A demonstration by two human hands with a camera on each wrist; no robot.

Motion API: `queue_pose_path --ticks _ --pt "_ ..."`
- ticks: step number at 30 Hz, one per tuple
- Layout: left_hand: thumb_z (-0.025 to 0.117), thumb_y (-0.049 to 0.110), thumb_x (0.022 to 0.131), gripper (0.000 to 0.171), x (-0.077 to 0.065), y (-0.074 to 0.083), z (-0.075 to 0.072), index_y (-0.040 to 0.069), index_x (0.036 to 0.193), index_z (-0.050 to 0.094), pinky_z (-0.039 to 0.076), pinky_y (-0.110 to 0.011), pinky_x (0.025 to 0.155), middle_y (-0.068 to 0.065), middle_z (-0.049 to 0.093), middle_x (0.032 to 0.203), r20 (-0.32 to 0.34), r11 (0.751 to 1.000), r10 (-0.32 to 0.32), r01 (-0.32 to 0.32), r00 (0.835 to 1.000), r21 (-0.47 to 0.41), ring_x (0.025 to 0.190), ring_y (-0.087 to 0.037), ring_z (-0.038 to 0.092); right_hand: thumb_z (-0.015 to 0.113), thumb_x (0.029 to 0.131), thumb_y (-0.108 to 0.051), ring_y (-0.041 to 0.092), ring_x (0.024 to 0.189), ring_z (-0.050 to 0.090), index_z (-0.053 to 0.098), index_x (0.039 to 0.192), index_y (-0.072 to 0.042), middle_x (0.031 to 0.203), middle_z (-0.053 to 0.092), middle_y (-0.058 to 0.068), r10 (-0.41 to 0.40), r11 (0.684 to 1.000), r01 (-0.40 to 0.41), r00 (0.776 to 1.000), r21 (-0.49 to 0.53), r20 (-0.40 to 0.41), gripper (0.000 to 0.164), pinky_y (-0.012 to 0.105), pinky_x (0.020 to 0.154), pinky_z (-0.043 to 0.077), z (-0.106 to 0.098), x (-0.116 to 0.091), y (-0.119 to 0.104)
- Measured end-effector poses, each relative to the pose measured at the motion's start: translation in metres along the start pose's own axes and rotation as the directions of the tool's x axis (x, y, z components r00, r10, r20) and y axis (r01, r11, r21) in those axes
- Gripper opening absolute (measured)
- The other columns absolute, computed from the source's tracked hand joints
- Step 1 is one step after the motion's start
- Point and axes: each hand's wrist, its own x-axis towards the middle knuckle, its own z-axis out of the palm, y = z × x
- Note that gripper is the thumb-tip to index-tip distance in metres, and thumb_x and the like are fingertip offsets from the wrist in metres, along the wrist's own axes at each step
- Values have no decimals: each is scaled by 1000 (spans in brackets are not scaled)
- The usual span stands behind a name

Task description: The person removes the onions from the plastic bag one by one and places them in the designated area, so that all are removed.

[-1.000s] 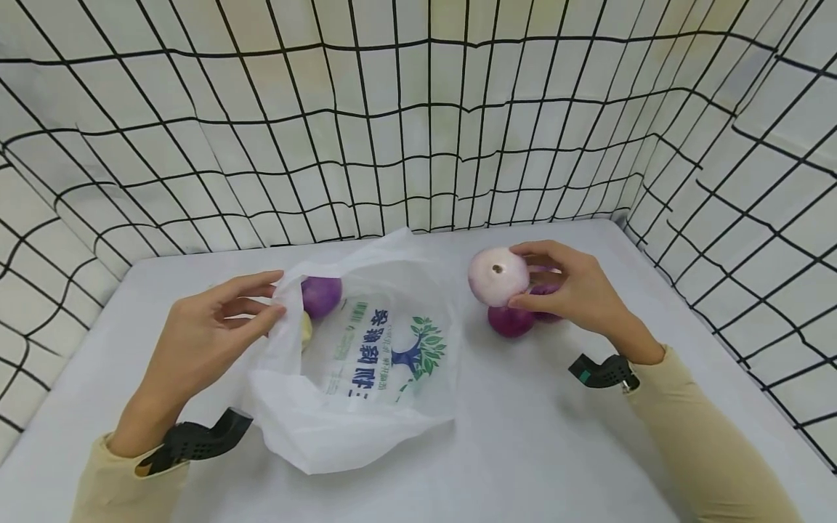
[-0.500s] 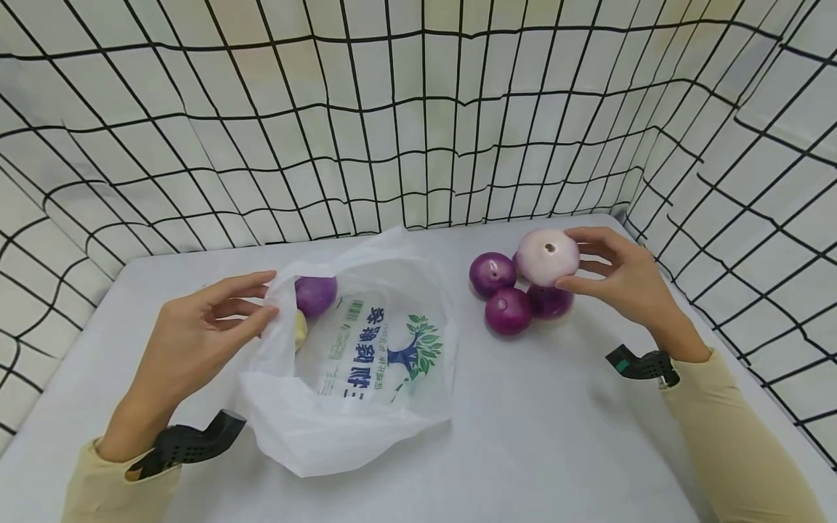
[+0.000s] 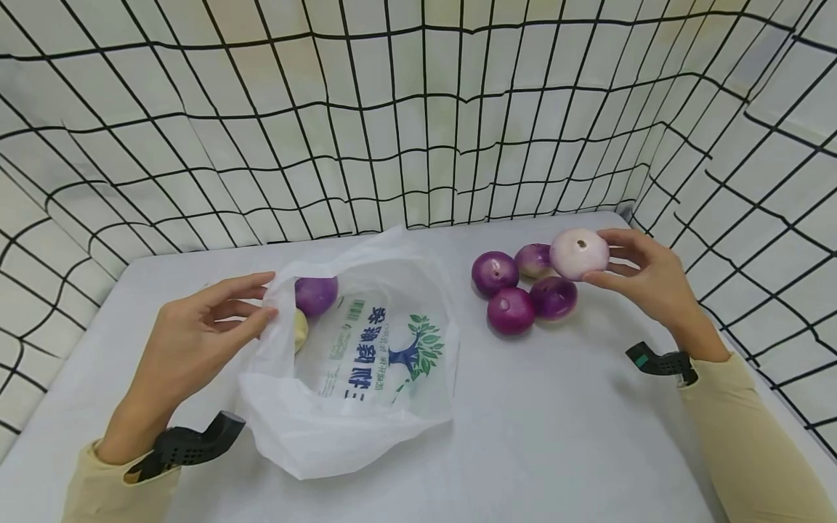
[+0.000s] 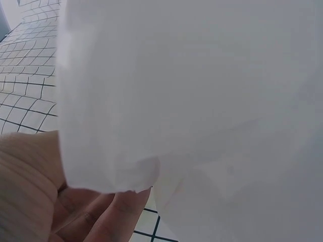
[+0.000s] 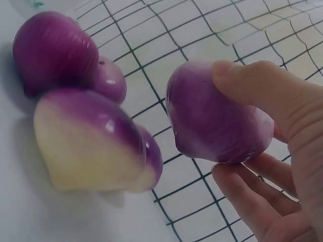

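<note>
My right hand [image 3: 654, 276] grips an onion [image 3: 579, 255] between thumb and fingers, its pale root end toward the head camera. In the right wrist view this onion [image 5: 214, 113] shows purple skin. Just left of it, several purple onions [image 3: 511, 311] sit grouped on the table; one onion [image 5: 86, 146] has a pale yellow lower half. My left hand [image 3: 203, 334] pinches the left rim of a white plastic bag [image 3: 366, 443] with a printed tree, its mouth spread wide. Inside lie a purple onion [image 3: 317, 296] and a yellowish round thing [image 3: 300, 329], partly hidden by the rim.
Black wire mesh [image 3: 425, 123] over white sheeting walls the back and both sides of the white table [image 3: 536, 436]. Each wrist wears a black camera mount [image 3: 196, 439]. The bag fills the left wrist view.
My right hand has carried the pale-ended onion rightward, off from over the group, so the onions behind it now show. My left hand keeps its hold on the bag rim.
</note>
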Motion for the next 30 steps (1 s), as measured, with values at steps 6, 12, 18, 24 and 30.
queue_pose_path --ticks 6,12,18,24,30 --pt "80 -5 84 50 0 -1 -1 10 131 71 54 -1 76 38 63 108 -3 1000 -4 4 1000 -6 88 19 65 88 84 -25 -11 107 65 55 146 -20 142 58 -6 76 996 -76 997 -48 3 71 5 86 56 -5 3 10" --pt "81 -4 84 50 0 0 -1 10 131 71 54 -1 75 38 63 108 -2 1000 -10 10 1000 -4 87 19 65 88 84 -34 -17 104 63 53 148 -21 146 56 -2 119 987 -119 993 -108 -1 74 3 83 54 -11 5 19" --pt "81 -5 84 50 0 0 -1 9 131 72 54 -1 75 38 63 108 0 1000 -12 12 1000 -3 87 19 65 86 84 -43 -19 104 58 52 149 -24 149 56 2 156 971 -156 988 -181 -17 76 1 80 51 -13 5 29" --pt "81 -5 84 51 1 0 -1 9 132 71 54 -1 75 38 63 108 1 1000 -15 15 1000 0 88 19 65 83 84 -52 -20 104 52 51 150 -26 152 55 7 194 950 -193 981 -245 -19 78 3 82 46 -12 6 37" --pt "81 -4 84 51 0 0 -1 10 132 71 53 0 76 39 63 108 3 1000 -19 19 1000 14 87 20 65 83 83 -54 -23 103 52 52 149 -26 151 57 7 221 942 -218 975 -254 -19 78 12 86 43 -10 7 47"
